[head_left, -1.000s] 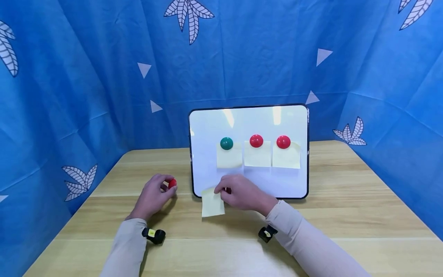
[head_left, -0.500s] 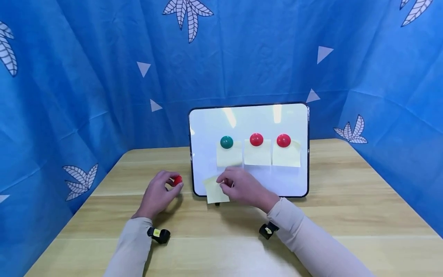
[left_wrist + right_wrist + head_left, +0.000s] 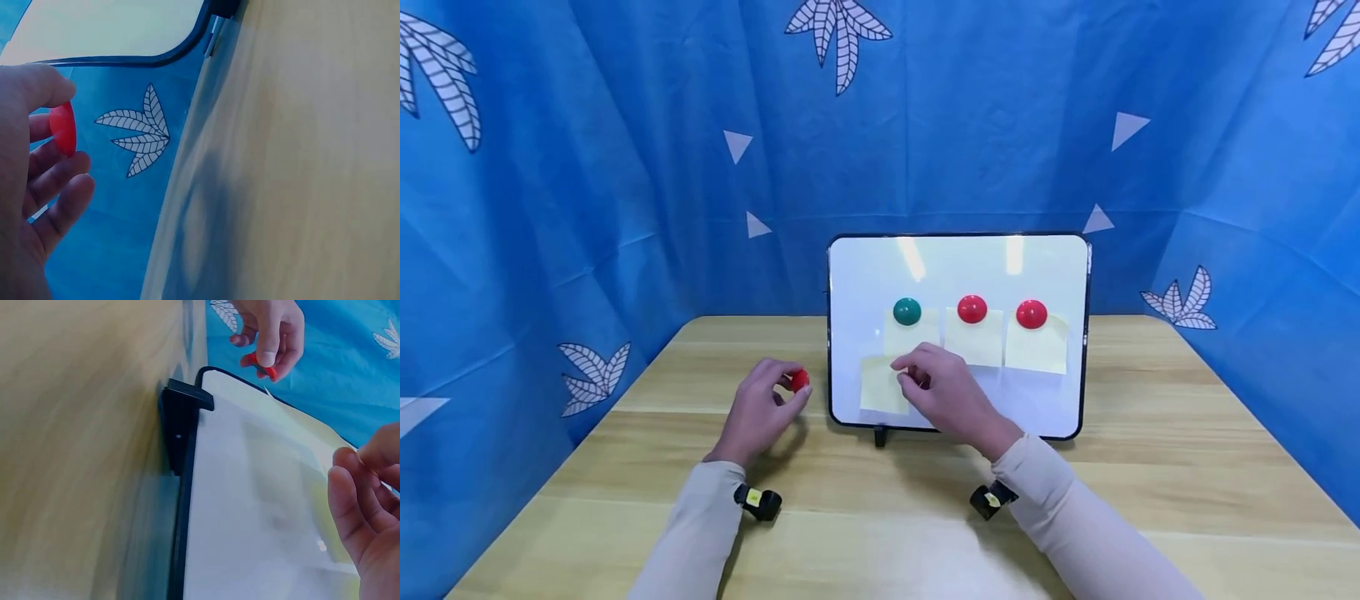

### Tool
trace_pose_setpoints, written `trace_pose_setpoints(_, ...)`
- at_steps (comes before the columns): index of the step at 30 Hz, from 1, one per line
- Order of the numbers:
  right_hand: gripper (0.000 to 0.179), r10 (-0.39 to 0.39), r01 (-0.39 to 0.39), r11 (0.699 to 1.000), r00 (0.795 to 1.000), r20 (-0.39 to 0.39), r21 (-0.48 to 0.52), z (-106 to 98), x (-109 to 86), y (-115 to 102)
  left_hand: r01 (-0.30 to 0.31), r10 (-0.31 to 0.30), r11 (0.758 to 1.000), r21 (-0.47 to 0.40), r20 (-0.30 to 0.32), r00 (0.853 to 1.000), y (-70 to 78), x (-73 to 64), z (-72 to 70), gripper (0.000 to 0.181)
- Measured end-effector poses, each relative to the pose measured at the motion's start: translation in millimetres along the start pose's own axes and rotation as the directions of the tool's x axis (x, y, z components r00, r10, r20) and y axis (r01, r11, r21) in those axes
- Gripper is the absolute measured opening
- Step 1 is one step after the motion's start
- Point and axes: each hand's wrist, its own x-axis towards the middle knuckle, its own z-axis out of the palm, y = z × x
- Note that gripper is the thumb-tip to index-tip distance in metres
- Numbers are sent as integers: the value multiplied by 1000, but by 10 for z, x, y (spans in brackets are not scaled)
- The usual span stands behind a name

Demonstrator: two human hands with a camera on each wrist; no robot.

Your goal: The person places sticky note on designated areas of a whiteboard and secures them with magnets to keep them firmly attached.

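My left hand (image 3: 760, 412) pinches a round red magnet (image 3: 801, 381) between thumb and fingers, just left of the whiteboard (image 3: 958, 260). In the left wrist view the magnet (image 3: 64, 128) stands edge-on at the fingertips. My right hand (image 3: 955, 396) pinches the right edge of a pale yellow sticky note (image 3: 882, 386), which overlaps the board's lower left. Behind that hand, one note (image 3: 910, 335) under a green magnet (image 3: 907, 312) is partly covered. Two more notes, one (image 3: 973, 343) and another (image 3: 1037, 352), hang farther right under red magnets.
The board leans upright on a black stand foot (image 3: 178, 419) on the wooden table (image 3: 880, 517). A blue curtain (image 3: 647, 167) with leaf prints surrounds the back and sides. Each wrist wears a small black camera, the left one (image 3: 758, 502) and the right one (image 3: 992, 498).
The right hand has lifted the sticky note from below the board's bottom edge up over its lower left. The left hand with the red magnet has moved right, closer to the board. The head view has shifted slightly.
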Motion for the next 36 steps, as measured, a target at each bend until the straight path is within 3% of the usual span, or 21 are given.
trace_pose_setpoints(14, 19, -15, 14, 1000, 999, -49, -23, 53, 140, -14, 8, -10, 999, -43, -39, 999, 65, -35, 1, 33)
trace_pose_setpoints(25, 26, -8, 4, 999, 997, -74, -53, 52, 261, -1, -25, 19, 996, -88, -70, 997, 182, 210, 18, 34)
trace_pose_setpoints(36, 25, -26, 18, 995, 996, -82, -102, 113, 319, 19, -78, 52, 982, -174, -150, 987, 358, 378, 79, 31)
